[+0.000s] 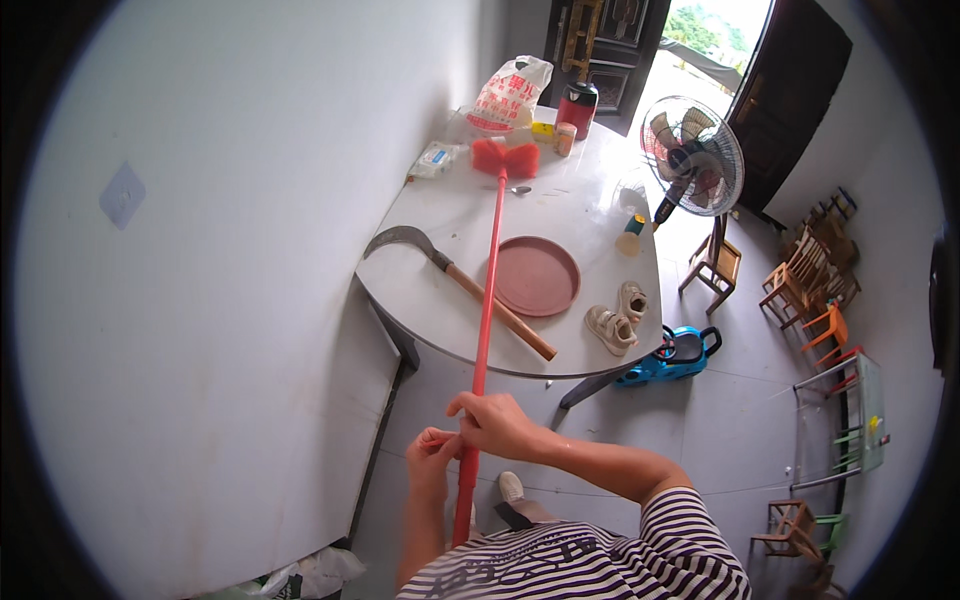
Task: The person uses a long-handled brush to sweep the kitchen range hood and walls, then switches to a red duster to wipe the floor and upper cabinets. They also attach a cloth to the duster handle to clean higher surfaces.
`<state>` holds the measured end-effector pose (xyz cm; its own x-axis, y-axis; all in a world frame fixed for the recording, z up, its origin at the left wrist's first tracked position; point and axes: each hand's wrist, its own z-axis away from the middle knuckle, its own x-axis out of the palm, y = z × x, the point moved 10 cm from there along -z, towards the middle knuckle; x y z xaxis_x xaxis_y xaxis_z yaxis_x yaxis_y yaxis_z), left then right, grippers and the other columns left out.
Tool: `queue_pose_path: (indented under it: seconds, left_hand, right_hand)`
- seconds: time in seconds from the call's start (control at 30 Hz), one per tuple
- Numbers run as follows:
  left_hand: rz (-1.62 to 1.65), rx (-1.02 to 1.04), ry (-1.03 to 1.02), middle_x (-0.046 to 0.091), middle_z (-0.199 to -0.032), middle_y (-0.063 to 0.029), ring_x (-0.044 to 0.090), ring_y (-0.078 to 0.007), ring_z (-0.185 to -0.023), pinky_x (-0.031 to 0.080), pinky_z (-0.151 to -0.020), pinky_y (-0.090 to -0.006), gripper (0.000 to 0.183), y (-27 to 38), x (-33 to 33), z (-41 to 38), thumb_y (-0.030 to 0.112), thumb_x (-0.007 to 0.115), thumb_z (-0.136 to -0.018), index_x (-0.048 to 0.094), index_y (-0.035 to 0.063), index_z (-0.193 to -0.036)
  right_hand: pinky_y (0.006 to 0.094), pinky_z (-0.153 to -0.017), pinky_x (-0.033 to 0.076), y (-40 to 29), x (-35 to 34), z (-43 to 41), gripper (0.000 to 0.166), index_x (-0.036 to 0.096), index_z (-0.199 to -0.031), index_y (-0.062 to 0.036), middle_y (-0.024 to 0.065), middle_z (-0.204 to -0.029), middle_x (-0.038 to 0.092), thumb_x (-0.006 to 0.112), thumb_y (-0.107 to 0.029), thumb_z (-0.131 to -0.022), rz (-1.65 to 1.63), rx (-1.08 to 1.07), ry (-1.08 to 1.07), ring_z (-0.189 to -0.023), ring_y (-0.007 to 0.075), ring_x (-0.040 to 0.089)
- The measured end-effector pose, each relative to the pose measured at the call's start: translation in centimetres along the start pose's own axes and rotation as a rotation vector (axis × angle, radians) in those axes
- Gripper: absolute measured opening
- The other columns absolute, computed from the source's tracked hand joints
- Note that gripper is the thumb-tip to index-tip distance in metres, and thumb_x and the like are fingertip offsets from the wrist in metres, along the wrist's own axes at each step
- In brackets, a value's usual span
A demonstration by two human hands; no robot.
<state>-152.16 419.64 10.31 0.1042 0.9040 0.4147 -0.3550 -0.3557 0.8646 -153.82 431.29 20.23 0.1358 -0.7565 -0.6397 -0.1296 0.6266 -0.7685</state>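
Observation:
A long red pole (490, 300) runs from my body out over the table, its red bristle head (505, 159) at the far end. My right hand (496, 426) is at the pole, its fingers bent around or over it. My left hand (436, 459) is just left of the pole, pinching a small reddish piece whose kind I cannot tell. Under the pole, on the white table, lies a sickle with a wooden handle (501, 311) and a curved dark blade (401, 237). A round pinkish-brown tray (537, 277) sits right beside the handle.
The table (420, 315) also holds small shoes (611, 328), a spoon (520, 190), a plastic bag (511, 94), a red kettle (577, 111) and a jar (565, 139). A wall rises at left. At right stand a fan (691, 156), a blue ride-on toy (675, 355) and wooden chairs (712, 266).

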Motion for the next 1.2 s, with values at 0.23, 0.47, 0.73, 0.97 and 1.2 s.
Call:
queue_pose_path:
  seconds: [0.23,0.47,0.73,0.97,1.2]
  left_hand:
    - [0.01,0.077,-0.029,0.065,-0.082,-0.0091,0.06,-0.0153,-0.078,0.048,-0.076,-0.0294,0.015,0.5,1.3,-0.2,-0.007,0.068,-0.073,0.058,0.0038,-0.074]
    - [-0.345,0.395,0.041,0.065,-0.076,-0.0071,0.058,-0.0101,-0.069,0.048,-0.067,-0.0238,0.015,2.1,-0.5,-0.5,-0.008,0.071,-0.069,0.06,0.0013,-0.072]
    - [-0.644,0.608,0.122,0.06,-0.066,-0.0051,0.054,-0.0092,-0.058,0.046,-0.054,-0.023,0.011,4.1,1.8,0.3,-0.004,0.068,-0.072,0.059,-0.0006,-0.074]
    - [-0.616,0.605,0.216,0.058,-0.066,-0.0052,0.056,-0.0112,-0.058,0.048,-0.053,-0.0252,0.01,4.6,2.3,1.1,-0.003,0.067,-0.075,0.057,-0.0019,-0.074]
    - [-0.502,0.595,0.243,0.059,-0.069,-0.0056,0.058,-0.0103,-0.061,0.05,-0.052,-0.0236,0.013,1.3,-0.9,0.1,-0.003,0.067,-0.078,0.054,-0.003,-0.077]
  right_hand:
    - [0.0403,-0.069,0.051,3.6,1.5,2.2,0.022,0.069,-0.093,-0.0145,0.0108,-0.078,0.067,0.06,-0.018,-0.074,-0.01,0.296,-0.202,-0.077,0.03,0.064]
    - [0.0389,-0.064,0.05,2.6,0.6,0.2,0.011,0.07,-0.075,-0.0149,0.0055,-0.08,0.064,0.065,-0.017,-0.066,0.149,0.004,-0.092,-0.077,0.0283,0.063]
    - [0.04,-0.061,0.048,3.8,1.7,-0.2,0.012,0.062,-0.065,-0.0088,0.0058,-0.079,0.061,0.066,-0.019,-0.062,0.116,0.064,-0.009,-0.073,0.0289,0.061]
    - [0.0386,-0.063,0.049,3.9,1.3,-1.0,0.01,0.067,-0.07,-0.0094,0.0072,-0.073,0.065,0.065,-0.016,-0.063,0.087,0.025,-0.071,-0.074,0.0282,0.063]
    - [0.0373,-0.06,0.05,2.7,1.8,-1.8,0.013,0.071,-0.071,-0.0106,0.0078,-0.068,0.065,0.065,-0.012,-0.059,0.21,-0.082,-0.222,-0.068,0.0274,0.064]
